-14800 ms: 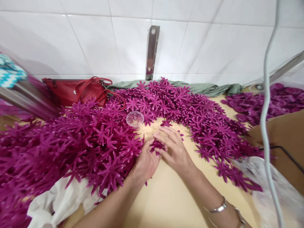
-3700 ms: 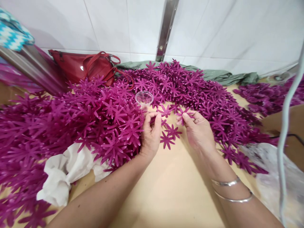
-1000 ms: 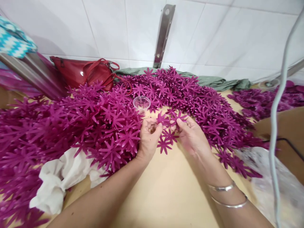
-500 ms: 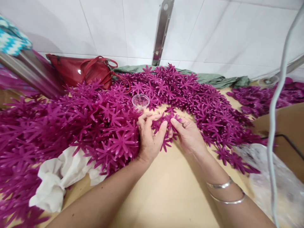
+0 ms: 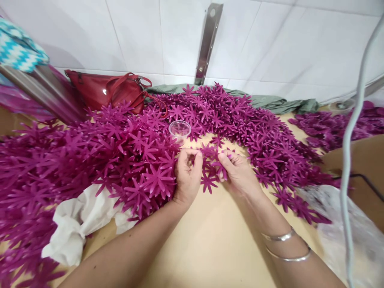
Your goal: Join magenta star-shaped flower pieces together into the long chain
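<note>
My left hand [image 5: 188,174] is closed in a pinch, thumb tip against forefinger, at the edge of the heap; what lies in the pinch is too small to make out. Opposite it, my right hand [image 5: 240,172] grips a purple star-shaped flower piece [image 5: 221,170] between thumb and fingers. Between the hands, just above the tabletop or on it, I see another loose purple flower piece [image 5: 208,182]. A small clear plastic cup [image 5: 180,129] stands behind my left hand, among the large heap of purple flower pieces [image 5: 132,144].
Crumpled white cloth [image 5: 69,228] lies at the left. A red handbag [image 5: 120,92] and green cloth [image 5: 270,103] rest against the tiled wall. On the right are a clear plastic bag [image 5: 345,232], a hanging white cable [image 5: 346,172] and more purple pieces [image 5: 339,124]. The tabletop [image 5: 207,240] is pale yellow.
My left thumb and forefinger have drawn back to the left from the flower pieces and closed into a pinch. My right hand stays nearly in place, still gripping. The view has shifted slightly.
</note>
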Motion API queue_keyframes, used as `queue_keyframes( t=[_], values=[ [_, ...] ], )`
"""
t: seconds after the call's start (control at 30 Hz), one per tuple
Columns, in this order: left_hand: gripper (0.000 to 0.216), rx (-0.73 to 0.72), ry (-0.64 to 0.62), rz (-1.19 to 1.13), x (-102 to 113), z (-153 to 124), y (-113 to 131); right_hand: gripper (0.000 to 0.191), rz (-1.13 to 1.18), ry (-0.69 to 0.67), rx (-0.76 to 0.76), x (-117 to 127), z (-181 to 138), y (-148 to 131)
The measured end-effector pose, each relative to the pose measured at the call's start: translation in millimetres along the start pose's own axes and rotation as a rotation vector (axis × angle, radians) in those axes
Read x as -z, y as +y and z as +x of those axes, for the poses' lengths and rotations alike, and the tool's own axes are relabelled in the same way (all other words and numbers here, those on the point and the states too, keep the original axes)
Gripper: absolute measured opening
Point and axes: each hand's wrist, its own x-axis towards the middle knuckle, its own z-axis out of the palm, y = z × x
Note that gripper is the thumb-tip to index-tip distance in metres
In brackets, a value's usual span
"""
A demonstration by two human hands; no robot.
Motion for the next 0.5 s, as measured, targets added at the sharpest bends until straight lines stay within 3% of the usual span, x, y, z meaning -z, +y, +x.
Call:
queue_keyframes(
  t=[0.13, 0.27, 0.37, 0.5],
  values=[
    [0.012, 0.08, 0.071, -0.108, -2, 1, -3, 0.047, 0.085, 0.106, 0.041, 6, 4, -3],
    [0.013, 0.088, 0.064, -0.139, -2, -1, -4, 0.036, 0.144, 0.086, 0.067, 8, 6, -5],
    [0.007, 0.005, 0.07, 0.0, 2, 0, -1, 0.033, 0.093, 0.06, 0.059, 8, 6, -4],
    [0.022, -0.171, 0.084, 0.244, 8, 0, 6, 0.037, 0.047, 0.077, 0.054, 8, 6, -2]
  ],
)
